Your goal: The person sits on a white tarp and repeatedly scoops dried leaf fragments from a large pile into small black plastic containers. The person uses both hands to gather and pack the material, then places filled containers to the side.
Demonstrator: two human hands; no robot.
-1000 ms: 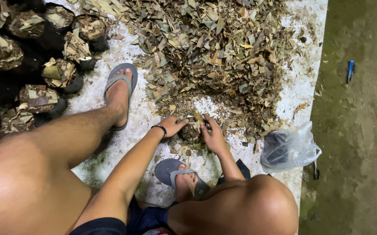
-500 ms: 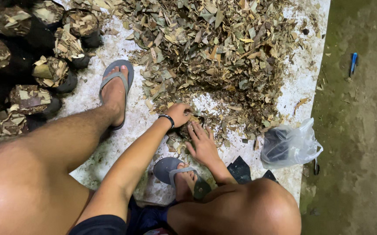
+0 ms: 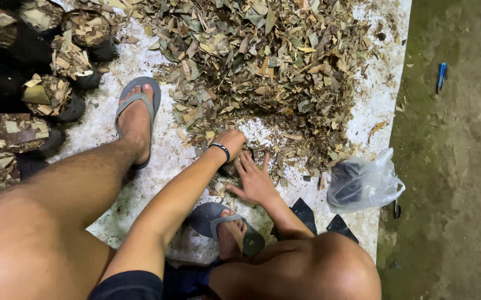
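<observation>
Black plastic bags [image 3: 57,97], packed full of chopped dry leaves, stand crowded along the left edge, tops open so the filling shows. To their right a white sheet [image 3: 157,161] covers the floor, likely laid to keep the leaf litter together and off the dirt. I see a bare foot in a grey sandal [image 3: 136,114] planted on it, the leg bent as if squatting low to reach the ground.

At the centre, my left hand [image 3: 230,141], a dark band at its wrist, is curled loosely over the rim of a small dark bag [image 3: 235,166] at the near edge of the leaf pile [image 3: 262,61]; its grip looks closed on that rim, though the fingertips are hidden. Just beside it, touching the same bag, my right hand [image 3: 256,180] lies flat with fingers spread, pressing down rather than grasping anything. A second sandalled foot [image 3: 229,230] sits just below.

Further right, a clear plastic bag [image 3: 365,183] with dark things inside rests on the sheet's edge. On the greenish floor beyond lies a blue pen [image 3: 441,75].
</observation>
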